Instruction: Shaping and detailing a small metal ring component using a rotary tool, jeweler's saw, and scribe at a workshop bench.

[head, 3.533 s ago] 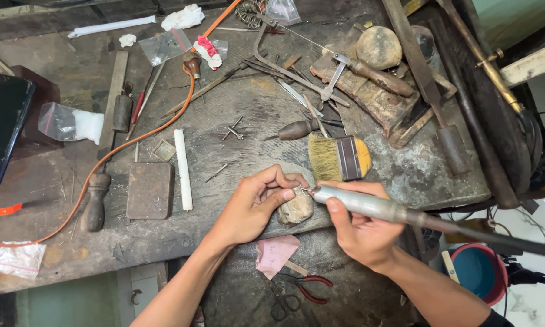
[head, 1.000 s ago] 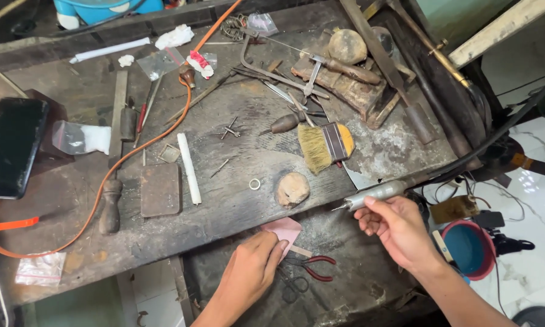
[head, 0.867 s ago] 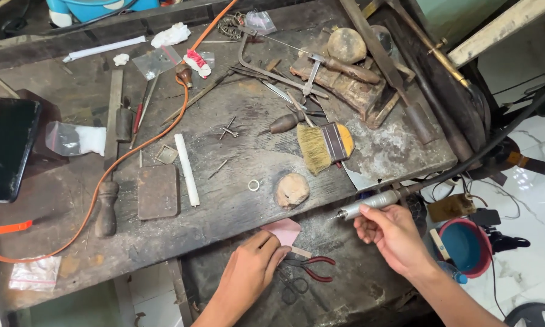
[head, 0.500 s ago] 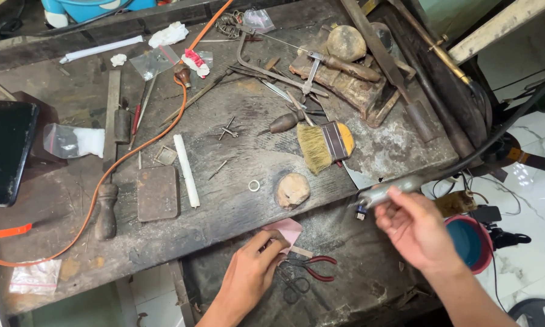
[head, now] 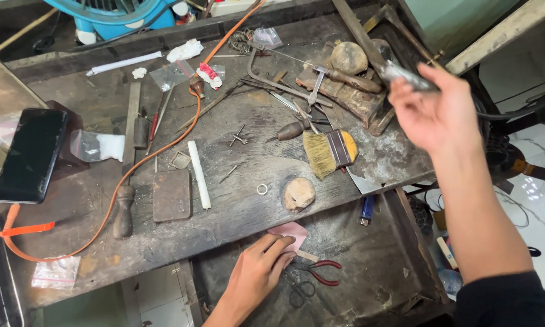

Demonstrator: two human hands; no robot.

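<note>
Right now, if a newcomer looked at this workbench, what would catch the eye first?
Probably the right hand, raised and blurred over the bench's right end, gripping a metal handpiece. Next, the orange cable curving across the dark bench. Lower down, the left hand rests on a pink cloth beside red-handled pliers.

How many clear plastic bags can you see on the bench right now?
4, possibly more hidden. One bag by the phone, one at the front-left edge, one flat near the white scraps, one small at the far top. Left hand rests on pink cloth.
</note>
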